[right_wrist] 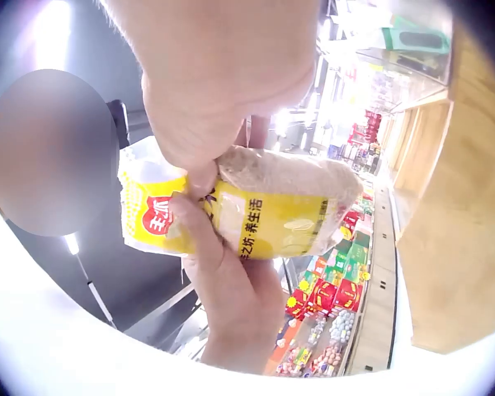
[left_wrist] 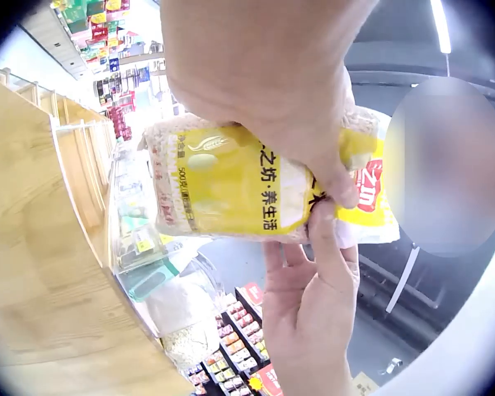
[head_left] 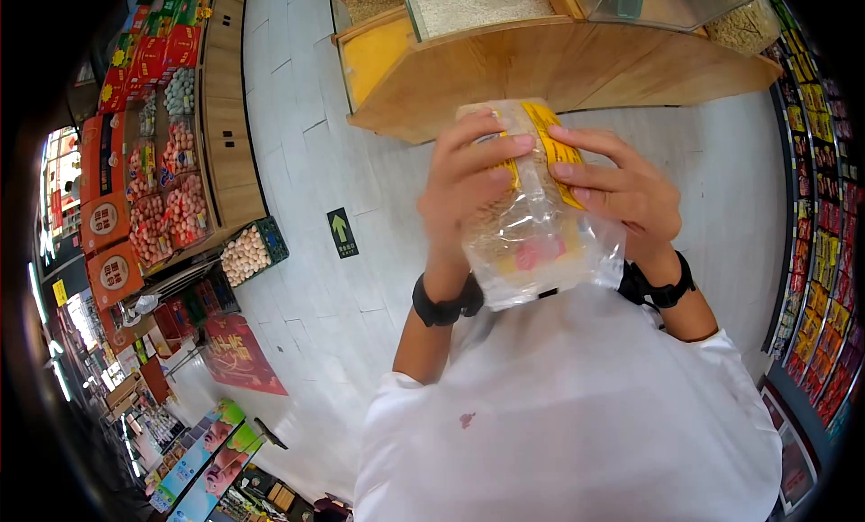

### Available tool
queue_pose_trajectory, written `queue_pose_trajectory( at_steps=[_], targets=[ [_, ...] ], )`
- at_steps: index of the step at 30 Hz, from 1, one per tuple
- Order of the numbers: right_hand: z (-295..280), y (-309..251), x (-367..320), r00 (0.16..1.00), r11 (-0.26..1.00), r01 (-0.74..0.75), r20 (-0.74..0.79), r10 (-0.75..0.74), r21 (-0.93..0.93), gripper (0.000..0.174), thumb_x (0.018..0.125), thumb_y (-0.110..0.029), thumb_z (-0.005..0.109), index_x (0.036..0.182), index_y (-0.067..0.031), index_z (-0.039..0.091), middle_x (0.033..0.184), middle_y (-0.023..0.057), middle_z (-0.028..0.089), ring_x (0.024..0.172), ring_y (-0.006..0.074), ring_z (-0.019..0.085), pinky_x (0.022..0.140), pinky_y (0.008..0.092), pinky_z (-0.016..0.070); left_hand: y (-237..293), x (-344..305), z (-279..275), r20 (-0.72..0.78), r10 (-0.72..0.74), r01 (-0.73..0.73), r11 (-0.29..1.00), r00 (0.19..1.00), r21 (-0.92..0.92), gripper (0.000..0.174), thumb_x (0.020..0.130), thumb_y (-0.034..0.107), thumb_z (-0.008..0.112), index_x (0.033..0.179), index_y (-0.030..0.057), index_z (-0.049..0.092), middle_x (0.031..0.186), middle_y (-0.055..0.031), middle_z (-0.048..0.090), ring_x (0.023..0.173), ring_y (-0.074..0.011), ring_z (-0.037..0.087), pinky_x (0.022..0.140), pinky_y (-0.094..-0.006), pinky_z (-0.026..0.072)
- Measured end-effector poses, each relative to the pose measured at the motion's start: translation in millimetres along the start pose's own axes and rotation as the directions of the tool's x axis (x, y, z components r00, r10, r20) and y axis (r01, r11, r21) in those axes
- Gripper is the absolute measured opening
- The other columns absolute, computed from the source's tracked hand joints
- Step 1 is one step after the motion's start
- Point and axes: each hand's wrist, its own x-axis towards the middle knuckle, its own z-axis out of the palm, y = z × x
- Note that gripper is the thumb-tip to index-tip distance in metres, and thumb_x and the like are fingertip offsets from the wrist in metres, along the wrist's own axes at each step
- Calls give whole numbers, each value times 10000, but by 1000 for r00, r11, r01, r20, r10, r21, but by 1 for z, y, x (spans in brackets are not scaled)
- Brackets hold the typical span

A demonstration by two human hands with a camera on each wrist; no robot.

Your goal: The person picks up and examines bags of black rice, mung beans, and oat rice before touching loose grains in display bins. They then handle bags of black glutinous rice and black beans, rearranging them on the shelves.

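Yellow-labelled packet (head_left: 533, 232) is held by left fingers (head_left: 491, 154) and right fingers (head_left: 602, 143).

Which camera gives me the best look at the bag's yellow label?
The left wrist view, where the yellow label shows its printing largest. The right wrist view shows it too, with smaller printing; the head view, only narrow yellow strips.

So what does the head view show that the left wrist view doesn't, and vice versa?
Only the head view: an arrow sign, black wristbands and a shirt stain.
Only the left wrist view: a blurred oval and a white grain-ear mark on the bag.
Both: the bag, the left hand and right hand gripping it, and a wooden counter.
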Motion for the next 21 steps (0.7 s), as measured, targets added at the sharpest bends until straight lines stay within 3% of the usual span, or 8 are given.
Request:
queue_pose_trajectory(
  at_steps=[4,6,8,10,12,16,19,21],
  targets=[
    [-1,-16,23,988,998,-36,154,29,43,336,770,-268,776,1008,-42,706,1122,124,692,1153,368,595,919,426,499,21,1,10,-121,-348,309,916,930,-255,466,922,352,620,1240,85,408,1074,-208,628,970,-348,603,913,-578,471],
    [-7,-8,21,975,998,61,215,-64,18,618,721,-371,807,1216,-49,628,1217,147,645,1189,368,561,983,454,445,13,-6,3,0,-584,388,539,812,-748,544,918,418,617,1291,114,362,1053,-168,595,937,-314,594,892,-508,489],
    [-6,-5,18,929,946,-305,182,321,-110,917,717,-581,769,1384,-38,454,1382,194,520,1218,388,535,1011,492,410,-1,-12,5,-11,-519,277,473,855,-836,580,908,458,611,1309,127,356,1037,-130,579,916,-300,574,855,-443,484],
    [0,-4,4,827,841,-530,287,484,111,896,713,-472,785,1406,-46,410,1362,181,526,1175,348,558,966,438,446,-2,-19,1,39,-605,162,151,795,-975,575,915,460,595,1327,142,350,1076,-94,561,929,-285,562,843,-424,457],
    [6,-5,-5,531,386,-847,567,629,365,914,707,-253,817,1451,-61,323,1323,154,537,1089,267,604,877,331,518,-5,-17,-3,61,-595,173,132,801,-976,557,924,450,581,1330,146,348,1084,-84,555,917,-282,558,842,-442,453],
    [13,-14,2,456,165,-861,585,670,482,824,688,-72,820,1378,-82,370,1131,92,609,1007,153,608,759,261,548,-2,-8,4,44,-625,125,85,779,-989,511,967,366,538,1366,145,309,994,-97,545,926,-277,582,874,-474,460],
    [13,-8,1,487,255,-855,529,695,452,783,674,-21,819,1333,-92,400,1082,59,615,994,128,604,744,267,555,3,4,16,-155,-750,141,315,643,-938,530,965,359,544,1373,130,296,1000,-111,536,943,-277,585,910,-480,473],
    [11,-9,5,491,265,-851,510,706,453,769,672,-16,812,1324,-92,411,1089,58,610,993,128,605,753,270,558,-2,-5,9,-117,-719,221,358,686,-907,532,966,361,543,1371,122,294,1023,-122,536,957,-285,588,906,-471,491]
  ],
)
